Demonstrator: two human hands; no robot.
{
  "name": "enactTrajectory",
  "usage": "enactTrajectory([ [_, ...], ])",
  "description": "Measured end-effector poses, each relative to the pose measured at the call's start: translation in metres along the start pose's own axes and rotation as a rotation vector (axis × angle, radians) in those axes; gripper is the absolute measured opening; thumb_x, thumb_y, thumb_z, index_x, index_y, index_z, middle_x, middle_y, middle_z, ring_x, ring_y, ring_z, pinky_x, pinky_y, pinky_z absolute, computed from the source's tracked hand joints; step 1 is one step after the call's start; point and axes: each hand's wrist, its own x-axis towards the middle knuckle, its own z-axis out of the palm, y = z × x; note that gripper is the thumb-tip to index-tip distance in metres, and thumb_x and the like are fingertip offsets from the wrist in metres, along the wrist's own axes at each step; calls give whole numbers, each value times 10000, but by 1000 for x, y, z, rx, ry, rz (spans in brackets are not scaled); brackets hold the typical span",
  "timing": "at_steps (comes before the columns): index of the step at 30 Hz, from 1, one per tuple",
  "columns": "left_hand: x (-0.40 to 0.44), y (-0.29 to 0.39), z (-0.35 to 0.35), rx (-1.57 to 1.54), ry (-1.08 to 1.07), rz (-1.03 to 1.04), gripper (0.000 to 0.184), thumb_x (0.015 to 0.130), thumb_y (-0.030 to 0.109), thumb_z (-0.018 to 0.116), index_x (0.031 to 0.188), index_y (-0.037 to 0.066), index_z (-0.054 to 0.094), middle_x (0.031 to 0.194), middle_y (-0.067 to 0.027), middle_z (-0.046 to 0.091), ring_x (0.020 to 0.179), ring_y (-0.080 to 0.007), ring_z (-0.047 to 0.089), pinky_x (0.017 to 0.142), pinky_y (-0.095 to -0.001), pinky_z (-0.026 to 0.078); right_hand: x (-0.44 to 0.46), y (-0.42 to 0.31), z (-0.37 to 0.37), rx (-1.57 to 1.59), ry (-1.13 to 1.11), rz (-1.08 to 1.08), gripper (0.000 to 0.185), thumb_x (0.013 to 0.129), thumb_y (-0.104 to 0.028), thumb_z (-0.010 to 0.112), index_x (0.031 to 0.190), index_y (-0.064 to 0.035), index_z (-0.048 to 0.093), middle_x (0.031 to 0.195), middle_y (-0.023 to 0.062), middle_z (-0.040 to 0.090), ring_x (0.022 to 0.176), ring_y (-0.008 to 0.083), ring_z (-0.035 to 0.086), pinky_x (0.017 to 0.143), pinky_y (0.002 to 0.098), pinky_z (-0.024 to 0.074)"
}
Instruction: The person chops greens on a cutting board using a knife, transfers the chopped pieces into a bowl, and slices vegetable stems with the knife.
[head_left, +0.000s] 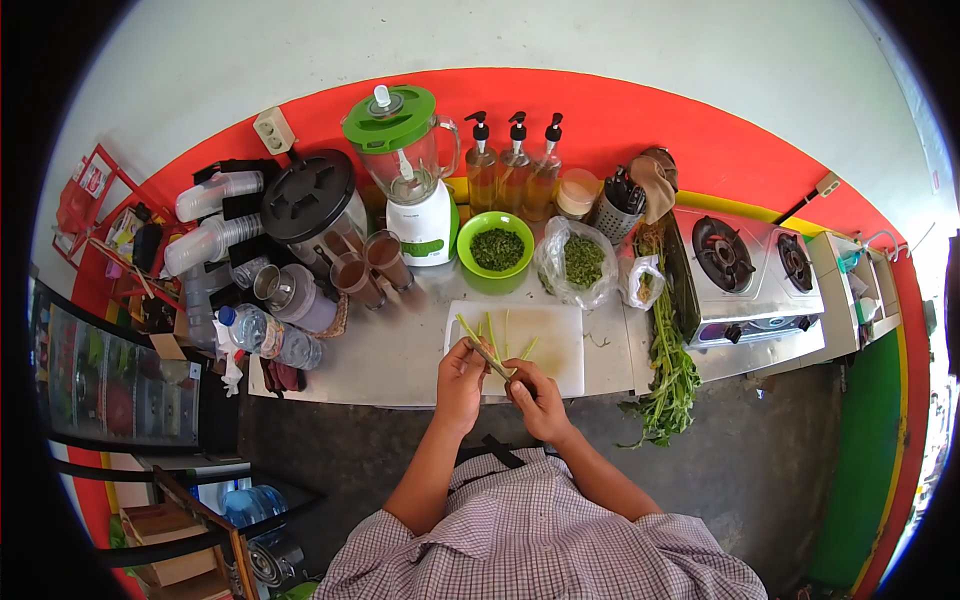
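Observation:
Above the near edge of a white cutting board (560, 345), my left hand (461, 382) and my right hand (538, 402) hold a green stem (490, 358) between them, fingers closed on it. More thin stem pieces (528, 348) lie on the board beyond my fingers. Behind the board stands a green bowl (494, 281) filled with chopped greens (497, 249). To its right is a clear plastic bag (553, 274) with more chopped greens. A bunch of leafy stalks (672, 372) hangs over the counter's front edge on the right.
At the back stand a blender (420, 220) and pump bottles (514, 170). A gas stove (750, 270) is at the right. Brown cups (357, 280), a dark-lidded container (308, 195) and a water bottle (268, 336) fill the left. A utensil holder (614, 218) stands near the stove.

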Motion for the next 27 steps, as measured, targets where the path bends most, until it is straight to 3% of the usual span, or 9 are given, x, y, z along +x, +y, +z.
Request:
enactTrajectory([
  [27,-11,-1,9,60,21,-124,129,992,95,633,968,-8,706,838,16,642,791,-79,531,765,-251,425,-5,10,-3,42,53,29,283,1048,-140,530,1299,-10,523,740,17,531,639,94,461,598,263,396],
])
